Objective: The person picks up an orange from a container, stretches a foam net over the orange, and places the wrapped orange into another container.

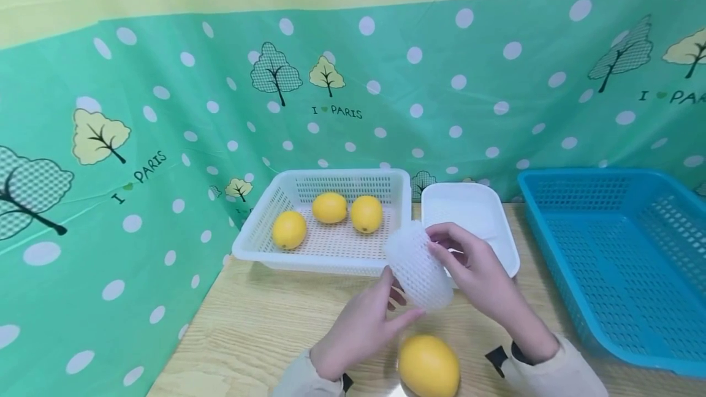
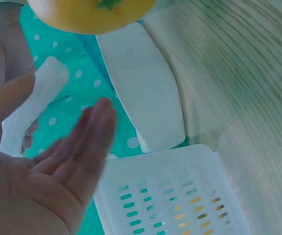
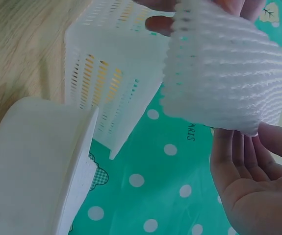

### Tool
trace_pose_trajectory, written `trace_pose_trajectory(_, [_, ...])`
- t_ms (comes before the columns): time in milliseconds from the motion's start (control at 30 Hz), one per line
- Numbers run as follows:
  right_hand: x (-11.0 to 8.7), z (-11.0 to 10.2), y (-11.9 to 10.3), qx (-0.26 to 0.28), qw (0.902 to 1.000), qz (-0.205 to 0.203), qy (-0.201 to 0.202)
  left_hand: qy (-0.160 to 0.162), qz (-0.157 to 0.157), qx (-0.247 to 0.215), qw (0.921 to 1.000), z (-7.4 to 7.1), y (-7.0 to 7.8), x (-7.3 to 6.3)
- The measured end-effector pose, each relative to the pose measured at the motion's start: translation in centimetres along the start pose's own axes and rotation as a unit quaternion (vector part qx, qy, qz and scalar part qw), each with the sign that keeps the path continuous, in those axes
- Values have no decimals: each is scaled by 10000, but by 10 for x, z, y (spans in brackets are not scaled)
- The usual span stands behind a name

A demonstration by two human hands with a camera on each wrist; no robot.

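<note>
A white foam net sleeve (image 1: 419, 265) is up over the table, in front of the white basket. My right hand (image 1: 480, 274) pinches its edge between thumb and fingers, as the right wrist view shows at the sleeve's lower corner (image 3: 248, 128). My left hand (image 1: 358, 323) is at the sleeve's lower left, fingers extended and thumb apart. In the left wrist view that hand (image 2: 57, 181) appears with straight fingers in front of the sleeve (image 2: 38, 103). Just below both hands, close to me, is a yellow lemon (image 1: 429, 365); its green stem end shows in the left wrist view.
A white slotted basket (image 1: 325, 264) at the back holds three lemons (image 1: 289, 230). To its right stands a shallow white tray (image 1: 466, 207). Farther right is a large blue basket (image 1: 557, 287). A green dotted cloth (image 1: 386, 97) hangs behind and at the left of the wooden table (image 1: 248, 323).
</note>
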State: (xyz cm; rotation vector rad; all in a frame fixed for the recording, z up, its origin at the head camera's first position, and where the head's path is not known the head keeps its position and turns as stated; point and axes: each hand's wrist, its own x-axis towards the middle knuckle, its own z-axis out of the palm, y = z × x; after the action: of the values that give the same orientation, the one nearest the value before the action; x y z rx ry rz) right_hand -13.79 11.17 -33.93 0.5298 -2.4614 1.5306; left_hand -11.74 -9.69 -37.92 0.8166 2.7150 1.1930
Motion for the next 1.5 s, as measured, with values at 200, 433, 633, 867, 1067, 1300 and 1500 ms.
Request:
trace_pose_trajectory(200, [-1,5,-1,-141,9996,-117,-195,140,206,-581,9980,-4,-1,4])
trace_pose_trajectory(433, [-3,9,-1,-586,9973,-375,219,452,123,-875,9951,-7,-5,6])
trace_pose_trajectory(633, [-12,14,2,-419,9979,-297,-405,751,14,-1018,9920,-12,-2,6])
trace_pose_trajectory(867, [-27,11,14,-68,9908,-1154,-705,694,-216,-1681,9831,-13,-3,5])
trace_pose_trajectory(1067, [-29,17,18,-329,9840,-1565,-783,659,-174,-1743,9823,-12,-2,4])
trace_pose_trajectory(1300, [-28,23,15,32,9923,-965,-775,835,11,-1329,9876,-10,-3,3])
trace_pose_trajectory(1500, [-29,22,13,239,9959,-582,-643,1050,36,-1142,9879,-10,-1,2])
